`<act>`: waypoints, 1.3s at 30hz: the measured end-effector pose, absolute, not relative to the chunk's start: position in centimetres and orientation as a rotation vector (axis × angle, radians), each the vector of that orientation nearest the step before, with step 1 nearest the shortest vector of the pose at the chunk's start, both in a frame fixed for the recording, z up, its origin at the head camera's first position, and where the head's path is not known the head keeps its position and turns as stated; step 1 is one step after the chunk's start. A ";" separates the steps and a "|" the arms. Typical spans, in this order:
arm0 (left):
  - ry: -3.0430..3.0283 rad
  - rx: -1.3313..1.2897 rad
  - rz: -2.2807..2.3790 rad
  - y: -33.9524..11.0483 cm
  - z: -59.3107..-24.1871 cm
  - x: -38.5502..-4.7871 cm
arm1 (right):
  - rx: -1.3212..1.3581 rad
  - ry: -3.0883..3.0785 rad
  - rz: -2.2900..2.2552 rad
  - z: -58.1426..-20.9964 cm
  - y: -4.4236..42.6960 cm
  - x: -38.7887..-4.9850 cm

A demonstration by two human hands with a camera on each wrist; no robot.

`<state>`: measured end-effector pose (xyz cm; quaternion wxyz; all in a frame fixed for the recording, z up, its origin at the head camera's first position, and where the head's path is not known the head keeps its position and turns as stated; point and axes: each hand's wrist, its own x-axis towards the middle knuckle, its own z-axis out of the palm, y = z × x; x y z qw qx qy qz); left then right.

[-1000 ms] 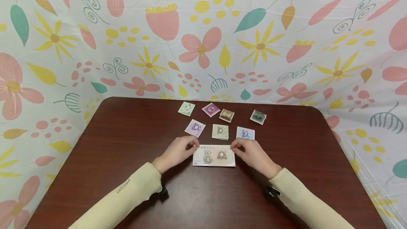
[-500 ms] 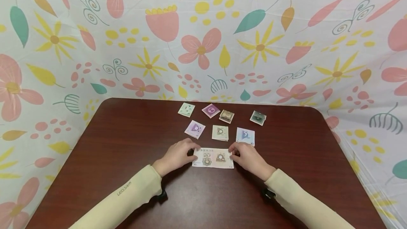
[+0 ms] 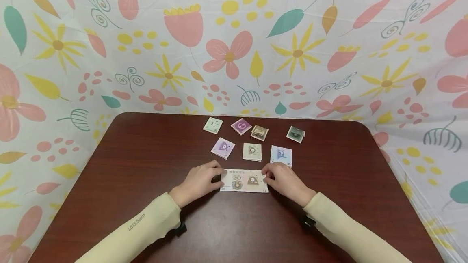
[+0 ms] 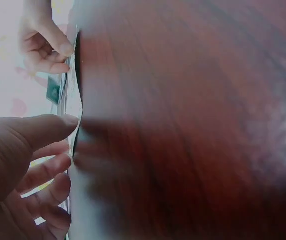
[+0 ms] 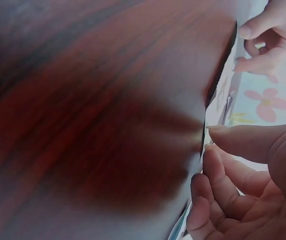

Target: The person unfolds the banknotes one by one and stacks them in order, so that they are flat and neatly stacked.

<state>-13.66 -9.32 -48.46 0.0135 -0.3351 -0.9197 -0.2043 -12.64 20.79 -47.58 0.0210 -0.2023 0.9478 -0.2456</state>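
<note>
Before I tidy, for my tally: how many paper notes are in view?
8: back, pale green, magenta, brown, dark green; middle, purple, beige, blue; front, long white note. More may hide underneath.

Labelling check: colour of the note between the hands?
Whitish note, brownish print; clearest in the head view.

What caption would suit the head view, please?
Two hands hold a banknote marked 20 near seven squarish notes on a table.

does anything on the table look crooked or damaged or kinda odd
Mildly askew: the small folded magenta paper note in the far row is turned nearly cornerwise, and the folded light-purple paper note in the middle row is tilted, unlike the white rectangular paper note, held almost straight. No spill or obvious tear shows.
</note>
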 end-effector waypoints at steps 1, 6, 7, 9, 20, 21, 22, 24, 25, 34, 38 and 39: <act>-2.861 -1.051 -0.638 -9.4 -48.5 -13.6 | -0.636 2.942 -0.758 -47.6 20.9 -12.7; -2.868 -1.039 -0.651 -9.6 -48.8 -13.6 | -0.683 2.975 -0.764 -47.3 21.5 -12.9; -2.871 -1.034 -0.655 -9.6 -48.8 -13.6 | -0.688 2.983 -0.778 -47.2 21.7 -13.0; -2.876 -1.027 -0.659 -9.6 -48.8 -13.6 | -0.670 3.015 -0.811 -47.1 22.5 -13.6; -2.891 -1.036 -0.667 -9.6 -48.9 -13.6 | -0.254 3.064 -0.800 -46.9 27.7 -16.8; -2.894 -1.034 -0.667 -9.5 -48.9 -13.6 | -0.243 3.061 -0.787 -47.0 27.9 -16.9; -2.892 -1.035 -0.669 -9.5 -48.9 -13.6 | -0.231 3.054 -0.777 -47.2 28.0 -17.0; -2.891 -1.035 -0.674 -9.5 -48.9 -13.6 | -0.214 3.041 -0.756 -47.4 28.2 -17.1; -2.894 -1.035 -0.673 -9.5 -48.9 -13.5 | -0.206 3.032 -0.748 -47.5 28.2 -17.2; -2.885 -1.043 -0.677 -9.4 -48.6 -13.5 | -0.127 2.960 -0.713 -47.3 28.2 -17.7; -2.892 -1.043 -0.671 -9.5 -48.6 -13.4 | -0.090 2.932 -0.731 -47.3 28.2 -17.8; -2.893 -1.040 -0.672 -9.5 -48.6 -13.4 | -0.086 2.926 -0.742 -47.3 28.2 -17.8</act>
